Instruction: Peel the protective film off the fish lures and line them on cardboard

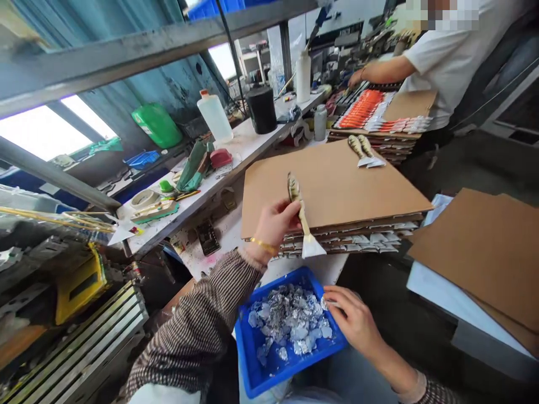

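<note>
My left hand [275,227] is closed around a fish-shaped lure [296,193], dark-striped and pale yellow with a white fan tail pointing down. It holds the lure above the near edge of a cardboard sheet [332,185]. Below sits a blue tray [246,359] with crumpled silver foil scraps [290,320] inside. At the tray's right rim, my right hand [353,317] has its fingertips pinched together on a small silvery scrap of foil. Two similar lures [362,147] lie side by side at the cardboard's far right corner, their white tails toward me.
Under the top sheet, cardboard layers with white tails [370,241] are stacked. More cardboard [484,252] lies at right. A shelf on the left holds a clear bottle [215,118], a black container [261,109] and tape [145,199]. Beyond, a co-worker's arm [387,70] reaches past orange lures [364,109].
</note>
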{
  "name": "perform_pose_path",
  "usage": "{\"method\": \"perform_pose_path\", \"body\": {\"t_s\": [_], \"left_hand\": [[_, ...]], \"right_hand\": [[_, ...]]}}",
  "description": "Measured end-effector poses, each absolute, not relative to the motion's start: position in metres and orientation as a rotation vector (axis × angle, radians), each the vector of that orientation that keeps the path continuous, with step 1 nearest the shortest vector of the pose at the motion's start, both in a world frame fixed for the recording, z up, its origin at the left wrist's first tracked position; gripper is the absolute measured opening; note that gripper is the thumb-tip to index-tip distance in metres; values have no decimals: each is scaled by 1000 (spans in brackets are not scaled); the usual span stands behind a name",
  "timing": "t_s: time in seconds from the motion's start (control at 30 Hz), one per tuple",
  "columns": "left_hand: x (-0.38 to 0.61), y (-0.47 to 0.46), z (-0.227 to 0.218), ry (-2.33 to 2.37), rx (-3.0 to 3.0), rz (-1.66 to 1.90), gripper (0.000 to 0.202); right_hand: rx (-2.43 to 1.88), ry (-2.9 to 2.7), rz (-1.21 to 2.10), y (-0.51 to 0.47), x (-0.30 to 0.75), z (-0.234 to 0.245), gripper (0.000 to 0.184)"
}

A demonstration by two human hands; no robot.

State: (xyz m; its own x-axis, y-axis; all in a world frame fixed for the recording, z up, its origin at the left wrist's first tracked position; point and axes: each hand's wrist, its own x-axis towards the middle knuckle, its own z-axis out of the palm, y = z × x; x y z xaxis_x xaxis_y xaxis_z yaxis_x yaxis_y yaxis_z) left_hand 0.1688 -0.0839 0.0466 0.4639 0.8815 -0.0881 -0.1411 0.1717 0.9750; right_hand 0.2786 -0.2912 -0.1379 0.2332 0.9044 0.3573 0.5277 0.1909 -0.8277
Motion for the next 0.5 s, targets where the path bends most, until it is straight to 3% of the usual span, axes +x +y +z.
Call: {"method": "perform_pose_path", "body": {"t_s": [0.23, 0.4, 0.5], "left_hand": [[324, 22, 60, 1050, 1451, 668, 10], [404, 64, 58, 1171, 1685, 599, 24], [426, 82, 54, 1245, 1854, 537, 32]], "right_hand": [[-1462, -1429, 418, -292, 280, -154, 28], [-1364, -1569, 255, -287, 277, -184, 22], [-1344, -1636, 210, -283, 274, -202, 30]]}}
